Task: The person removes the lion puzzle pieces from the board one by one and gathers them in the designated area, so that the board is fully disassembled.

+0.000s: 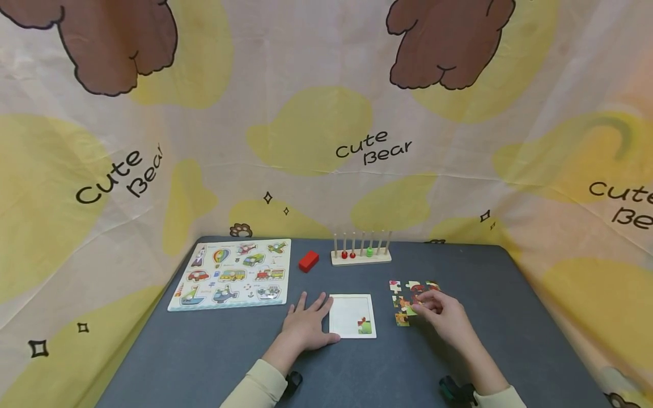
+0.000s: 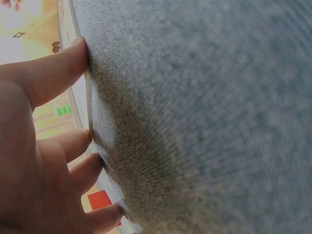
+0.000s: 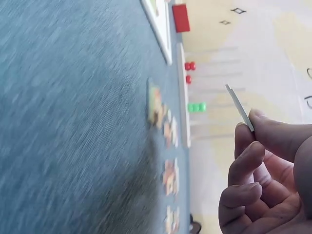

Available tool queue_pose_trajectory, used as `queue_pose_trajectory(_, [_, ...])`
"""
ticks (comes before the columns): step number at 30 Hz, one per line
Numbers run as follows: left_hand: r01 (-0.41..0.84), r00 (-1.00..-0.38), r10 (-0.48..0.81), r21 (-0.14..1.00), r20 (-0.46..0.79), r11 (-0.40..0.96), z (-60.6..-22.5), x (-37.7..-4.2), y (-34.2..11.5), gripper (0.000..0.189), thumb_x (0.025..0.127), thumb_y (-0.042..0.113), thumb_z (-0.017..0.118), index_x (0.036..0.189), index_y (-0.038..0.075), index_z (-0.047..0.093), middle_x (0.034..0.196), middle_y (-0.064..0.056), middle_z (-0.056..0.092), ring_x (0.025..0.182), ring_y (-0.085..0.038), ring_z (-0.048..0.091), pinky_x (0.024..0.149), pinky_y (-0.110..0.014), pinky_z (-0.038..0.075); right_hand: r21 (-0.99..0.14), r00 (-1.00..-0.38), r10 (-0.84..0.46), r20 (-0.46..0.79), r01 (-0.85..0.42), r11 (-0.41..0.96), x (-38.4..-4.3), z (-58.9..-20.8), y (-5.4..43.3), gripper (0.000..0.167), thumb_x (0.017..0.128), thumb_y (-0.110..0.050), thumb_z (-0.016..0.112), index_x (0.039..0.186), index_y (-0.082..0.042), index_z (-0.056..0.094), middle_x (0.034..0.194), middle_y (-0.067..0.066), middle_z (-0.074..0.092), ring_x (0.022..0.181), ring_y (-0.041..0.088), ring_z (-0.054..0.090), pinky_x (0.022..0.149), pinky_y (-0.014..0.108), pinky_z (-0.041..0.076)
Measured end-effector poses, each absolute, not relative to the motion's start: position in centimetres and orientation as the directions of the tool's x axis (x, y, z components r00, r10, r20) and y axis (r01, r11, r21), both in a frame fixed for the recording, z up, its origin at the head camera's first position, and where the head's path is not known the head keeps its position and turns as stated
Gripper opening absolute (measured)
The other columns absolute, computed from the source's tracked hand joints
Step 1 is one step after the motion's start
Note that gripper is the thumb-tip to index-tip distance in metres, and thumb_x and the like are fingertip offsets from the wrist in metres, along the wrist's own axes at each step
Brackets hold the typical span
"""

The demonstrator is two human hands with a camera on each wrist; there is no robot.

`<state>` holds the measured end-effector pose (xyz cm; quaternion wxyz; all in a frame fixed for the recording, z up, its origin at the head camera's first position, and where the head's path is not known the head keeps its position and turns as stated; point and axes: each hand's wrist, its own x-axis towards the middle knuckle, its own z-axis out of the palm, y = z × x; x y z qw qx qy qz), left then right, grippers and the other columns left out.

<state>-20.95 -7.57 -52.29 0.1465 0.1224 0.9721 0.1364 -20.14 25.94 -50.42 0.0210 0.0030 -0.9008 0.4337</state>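
A white square puzzle tray point(image 1: 346, 311) lies on the table with a small green and red section of picture point(image 1: 364, 326) in its lower right corner. My left hand point(image 1: 304, 330) has its fingers spread at the tray's left side, the thumb touching the near left corner and a fingertip at the far left corner. With thumb and index finger my right hand point(image 1: 449, 317) pinches a thin jigsaw piece point(image 3: 240, 108), seen edge-on in the right wrist view. Beneath and beside that hand lie several loose jigsaw pieces point(image 1: 402, 319), partly hidden by its fingers.
On the left lies a vehicle picture board point(image 1: 240, 275). A red block point(image 1: 308, 261) sits behind the tray, beside a wooden peg stand point(image 1: 361, 258) with red and green beads. A patterned cloth point(image 1: 306, 130) hangs behind the dark table point(image 1: 459, 272).
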Motion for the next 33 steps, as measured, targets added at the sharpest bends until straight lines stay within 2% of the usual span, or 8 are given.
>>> queue_pose_trajectory(6, [0.196,-0.927,0.276,0.3,-0.252,0.933,-52.2,-20.9,-7.5,0.092,0.082,0.064,0.07,0.158,0.026,0.036,0.166,0.0,0.031,0.154,-0.045,0.013,0.118,-0.068,0.02,-0.764,-0.999,0.037,-0.002,0.026,0.644,-20.2,-51.3,27.3,0.029,0.09,-0.032,0.077,0.105,-0.009,0.07,0.076,0.006,0.071,0.063,0.011,0.055,0.057,0.025,0.045])
queue_pose_trajectory(13, [0.201,-0.928,0.281,0.302,-0.247,0.932,-52.0,-20.8,-7.5,0.092,0.082,0.064,0.07,0.158,0.024,0.037,0.165,-0.001,0.032,0.154,-0.045,0.014,0.118,-0.068,0.02,-0.728,-0.997,0.067,-0.043,0.077,0.681,-20.6,-52.8,28.3,0.027,0.09,-0.031,0.077,0.104,-0.009,0.07,0.069,0.0,0.063,0.062,0.014,0.053,0.054,0.026,0.042])
queue_pose_trajectory(20, [0.2,-0.928,0.279,0.302,-0.246,0.932,-51.9,-20.7,-7.5,0.091,0.082,0.064,0.071,0.158,0.024,0.038,0.165,-0.001,0.032,0.154,-0.045,0.014,0.118,-0.068,0.021,-0.66,-0.999,0.028,-0.038,0.046,0.75,-20.7,-53.9,28.5,0.018,0.091,-0.027,0.076,0.098,-0.011,0.07,0.074,-0.004,0.069,0.066,0.011,0.059,0.061,0.029,0.045])
queue_pose_trajectory(26, [0.203,-0.929,0.281,0.302,-0.242,0.931,-52.0,-20.8,-7.5,0.091,0.082,0.064,0.071,0.157,0.024,0.038,0.165,-0.001,0.032,0.154,-0.045,0.014,0.118,-0.068,0.021,-0.607,-1.0,0.018,0.002,0.013,0.794,-20.7,-54.1,28.4,0.014,0.089,-0.021,0.078,0.094,-0.011,0.07,0.079,-0.002,0.064,0.069,0.012,0.057,0.063,0.032,0.044])
queue_pose_trajectory(33, [0.2,-0.93,0.278,0.305,-0.242,0.931,-52.2,-20.9,-7.6,0.091,0.082,0.064,0.07,0.158,0.025,0.037,0.165,0.0,0.032,0.154,-0.045,0.014,0.118,-0.068,0.02,-0.61,-1.0,0.024,0.001,0.019,0.792,-20.9,-53.8,28.2,0.018,0.088,-0.024,0.079,0.096,-0.01,0.07,0.088,0.002,0.065,0.072,0.013,0.056,0.064,0.032,0.045])
